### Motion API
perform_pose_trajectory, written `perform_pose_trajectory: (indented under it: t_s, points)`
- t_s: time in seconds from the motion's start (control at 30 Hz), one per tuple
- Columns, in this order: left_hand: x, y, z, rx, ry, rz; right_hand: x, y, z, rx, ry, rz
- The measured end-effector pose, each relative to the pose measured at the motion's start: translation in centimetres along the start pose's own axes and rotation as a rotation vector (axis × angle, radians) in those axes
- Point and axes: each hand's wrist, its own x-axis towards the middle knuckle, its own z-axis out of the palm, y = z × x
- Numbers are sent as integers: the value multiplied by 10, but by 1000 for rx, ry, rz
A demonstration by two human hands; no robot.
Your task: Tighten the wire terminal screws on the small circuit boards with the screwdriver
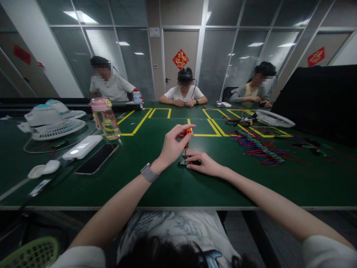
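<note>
My left hand (176,143), with a grey watch on its wrist, grips the orange handle of a screwdriver (187,137). The screwdriver stands upright, its thin shaft pointing down at a small dark piece with a green circuit board (183,163). Low on the table lies my right hand (203,163), its fingers around the right side of that piece and pressing it against the green surface. Whether the tip sits in a screw is too small to tell. Part of the piece is hidden under my right fingers.
On the green table (156,190), a phone (97,159), a white power bank (83,147), a drink bottle (105,119) and white fans (55,119) lie left. Wired circuit boards (259,147) and a fan grille (275,118) lie right. Three people sit across the table.
</note>
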Motion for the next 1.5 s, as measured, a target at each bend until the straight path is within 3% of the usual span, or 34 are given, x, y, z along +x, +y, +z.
perform_pose_trajectory:
  t_s: [0.13,0.33,0.5,0.6,0.77,0.87,1.03,1.27,1.5]
  points:
    - [-2,-1,0,97,40,36,0,0,0,-18,-8,2]
    - [0,-4,1,-83,-6,-36,0,-1,-1,-7,-9,12]
    - [0,-4,0,66,110,15,0,-2,-2,-7,-13,10]
    - [0,-4,-2,104,104,29,0,-2,-2,-24,-17,10]
    - [3,-3,-3,-116,4,-55,0,-3,-2,-36,-31,13]
    - [4,-2,-3,-149,37,-107,0,-3,-3,-34,-31,14]
    - [5,-4,-4,-59,106,-77,0,-4,-3,-28,-37,23]
    - [5,-4,-3,-295,21,-194,0,-3,-3,-29,-36,21]
    - [2,-2,-2,-43,166,-77,0,-1,-2,-21,-34,14]
